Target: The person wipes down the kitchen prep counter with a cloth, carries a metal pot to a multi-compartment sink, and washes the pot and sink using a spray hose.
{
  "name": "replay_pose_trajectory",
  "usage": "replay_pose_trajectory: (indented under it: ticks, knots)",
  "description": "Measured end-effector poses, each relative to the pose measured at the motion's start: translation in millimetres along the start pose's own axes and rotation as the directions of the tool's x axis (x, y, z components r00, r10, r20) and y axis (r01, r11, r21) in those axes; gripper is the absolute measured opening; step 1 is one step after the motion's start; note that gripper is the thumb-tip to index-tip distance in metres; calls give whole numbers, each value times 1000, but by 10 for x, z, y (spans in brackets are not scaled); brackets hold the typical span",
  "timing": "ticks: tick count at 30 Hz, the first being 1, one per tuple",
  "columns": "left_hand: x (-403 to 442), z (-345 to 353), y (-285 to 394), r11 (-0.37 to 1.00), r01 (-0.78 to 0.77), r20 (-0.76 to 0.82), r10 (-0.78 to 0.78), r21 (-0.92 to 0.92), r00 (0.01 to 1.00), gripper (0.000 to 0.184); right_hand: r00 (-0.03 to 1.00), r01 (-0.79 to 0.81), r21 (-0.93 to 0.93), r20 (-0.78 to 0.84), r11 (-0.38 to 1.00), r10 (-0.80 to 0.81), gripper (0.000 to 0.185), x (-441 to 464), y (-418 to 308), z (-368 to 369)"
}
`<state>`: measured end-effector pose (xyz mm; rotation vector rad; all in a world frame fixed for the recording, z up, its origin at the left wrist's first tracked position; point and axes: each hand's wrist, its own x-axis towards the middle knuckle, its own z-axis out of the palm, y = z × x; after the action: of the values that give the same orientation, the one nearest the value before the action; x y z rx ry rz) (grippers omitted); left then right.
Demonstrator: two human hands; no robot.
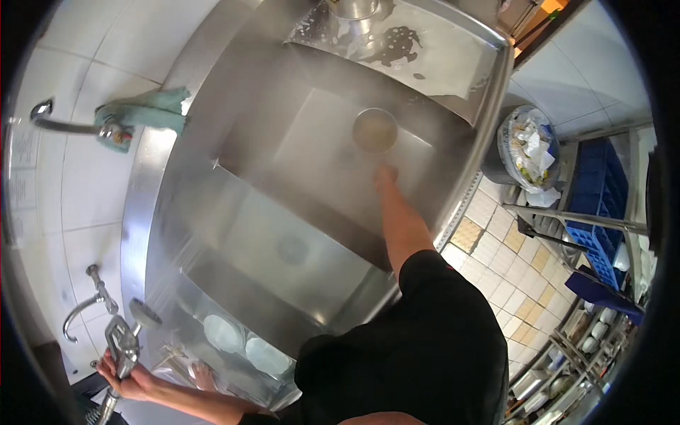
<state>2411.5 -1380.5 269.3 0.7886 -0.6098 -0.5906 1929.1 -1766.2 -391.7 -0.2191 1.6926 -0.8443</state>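
Note:
My left hand (127, 379) is wrapped round the handle of a metal spray nozzle (124, 343) at the lower left, its round head pointing toward the sinks. Down in the far sink basin (304, 134), my right hand (386, 173) is closed beside a round metal pot (375, 130) with cloudy liquid in it. The hand seems to be at the pot's near side, perhaps on a handle, but haze blurs the fingers. Between my arms lies a second basin (283, 234) filled with cloudy water.
White dishes (224, 333) lie at the lower left. A metal container (352, 7) stands on the wet far drainboard (453, 57). A green cloth (142, 113) hangs by a wall tap (71, 127). A full waste bin (528, 152) and shelving with a blue crate (598, 248) are at the right.

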Motion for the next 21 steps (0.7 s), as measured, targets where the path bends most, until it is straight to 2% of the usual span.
replay_pose_trajectory:
  ticks: [1,2,3,4,7,10,12,13,14,16,17,18,19,20,21]
  knots:
    - [11,2,27,997,-11,7,11,82,1000,24,998,61,-26,13,998,-61,34,108,11,66]
    - [9,66,53,997,51,-16,-50,57,999,20,982,170,-181,-51,969,-182,34,186,12,136]
    - [27,75,33,996,69,88,-73,53,993,16,933,259,-398,-133,880,-334,35,246,20,205]
    - [48,72,7,995,89,191,-97,49,977,15,840,275,-608,-224,744,-494,36,301,31,294]
    - [43,97,19,997,83,91,-83,6,992,20,614,316,-767,-283,559,-736,39,354,-30,376]
    - [35,101,98,970,-29,-285,99,241,953,20,710,518,-527,-175,674,-682,36,339,-377,87]
    - [54,-19,137,986,12,-99,5,168,995,17,743,607,-324,-93,726,-663,35,457,-651,-108]
    - [47,-87,156,991,38,-3,-38,131,999,16,737,613,-324,-94,720,-670,34,492,-802,-141]
    - [33,-94,152,985,-2,-101,20,172,995,16,731,620,-324,-94,715,-676,33,524,-954,-174]
    - [48,-83,140,963,-70,-283,146,262,948,18,674,555,-521,-176,649,-717,30,570,-1265,-167]
    - [69,-124,97,989,54,-31,-51,141,998,20,704,536,-542,-137,647,-697,29,532,-1294,-179]
    - [68,-49,47,985,26,-217,12,171,976,21,731,520,-563,-97,643,-676,28,492,-1313,-182]
    - [56,14,-33,988,29,-157,-4,155,988,21,756,504,-585,-57,636,-652,27,441,-1322,-195]
    - [49,101,-143,990,31,-96,-18,137,995,22,800,464,-548,-79,696,-595,27,352,-1352,-206]
    - [60,201,-237,960,-81,-302,163,267,939,22,839,419,-509,-99,752,-534,27,241,-1381,-214]
